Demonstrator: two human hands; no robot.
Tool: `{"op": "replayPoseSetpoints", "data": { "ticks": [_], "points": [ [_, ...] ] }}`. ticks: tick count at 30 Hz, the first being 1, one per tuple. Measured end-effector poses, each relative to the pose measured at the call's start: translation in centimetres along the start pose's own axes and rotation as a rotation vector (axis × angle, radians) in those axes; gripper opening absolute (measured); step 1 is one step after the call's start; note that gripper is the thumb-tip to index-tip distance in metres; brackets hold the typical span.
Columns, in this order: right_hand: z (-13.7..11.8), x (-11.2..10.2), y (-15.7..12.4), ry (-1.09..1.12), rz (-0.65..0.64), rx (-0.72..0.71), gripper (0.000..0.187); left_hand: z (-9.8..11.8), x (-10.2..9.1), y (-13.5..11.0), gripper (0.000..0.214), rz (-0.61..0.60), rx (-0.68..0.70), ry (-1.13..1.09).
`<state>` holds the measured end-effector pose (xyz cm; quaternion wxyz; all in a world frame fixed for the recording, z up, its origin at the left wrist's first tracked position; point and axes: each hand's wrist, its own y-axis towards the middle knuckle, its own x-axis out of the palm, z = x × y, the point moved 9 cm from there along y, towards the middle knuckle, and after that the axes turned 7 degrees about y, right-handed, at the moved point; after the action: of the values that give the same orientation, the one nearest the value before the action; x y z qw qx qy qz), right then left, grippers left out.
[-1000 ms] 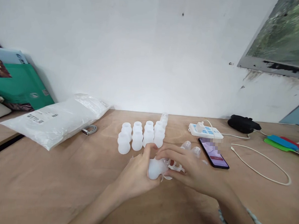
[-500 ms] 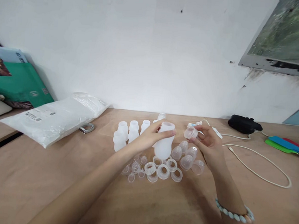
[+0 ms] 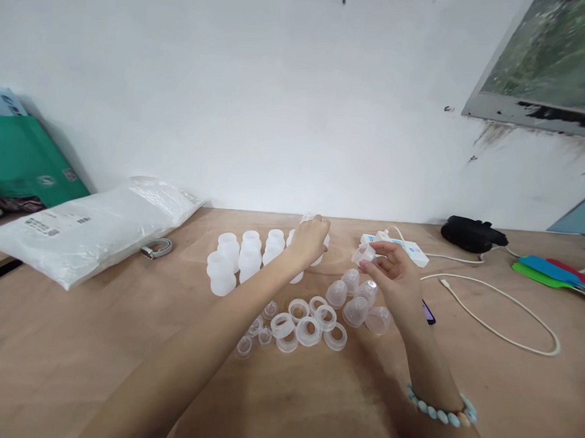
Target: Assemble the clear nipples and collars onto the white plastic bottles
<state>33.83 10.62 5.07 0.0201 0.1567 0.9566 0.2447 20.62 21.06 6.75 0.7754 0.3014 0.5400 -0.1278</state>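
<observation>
My left hand (image 3: 311,241) is closed on a translucent white bottle (image 3: 318,259) at the right end of the bottle group; fingers and wrist hide much of it. Behind that hand the top of a clear cap (image 3: 308,216) shows. In my right hand (image 3: 390,266) a clear plastic cap (image 3: 364,254) is pinched between thumb and fingers. Several open-necked white bottles (image 3: 224,268) stand upright left of my left hand. Nearer me lie several clear screw rings (image 3: 309,331). Several domed clear caps (image 3: 355,312) sit below my right hand, and small clear teats (image 3: 244,347) are partly behind my left forearm.
A white plastic mailing bag (image 3: 96,225) and a coiled grey strap (image 3: 156,248) lie on the left. To the right are a power strip (image 3: 413,251), a white cable (image 3: 508,299), a black case (image 3: 473,235) and coloured paddles (image 3: 547,271). A wall closes the back.
My left hand has carried the bottle back and away from me, down to the right end of the bottle group. My right hand still holds the clear cap. The whole view has shifted slightly.
</observation>
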Motion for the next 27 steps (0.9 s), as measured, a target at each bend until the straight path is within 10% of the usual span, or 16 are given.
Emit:
{"op": "replayPoseSetpoints", "data": {
  "ticks": [13, 19, 27],
  "points": [
    [0.5, 2.2, -0.9, -0.112, -0.169, 0.014, 0.031, 1.5, -2.3, -4.0, 0.014, 0.114, 0.088, -0.179],
    [0.7, 4.8, -2.5, -0.118, -0.220, 0.006, 0.038, -0.2, 1.0, -10.2, 0.030, -0.098, -0.160, -1.061],
    [-0.6, 9.5, -5.4, -0.239, -0.517, -0.232, 0.020, -2.4, 3.7, -15.3, 0.041, -0.226, -0.413, -1.571]
  ]
}}
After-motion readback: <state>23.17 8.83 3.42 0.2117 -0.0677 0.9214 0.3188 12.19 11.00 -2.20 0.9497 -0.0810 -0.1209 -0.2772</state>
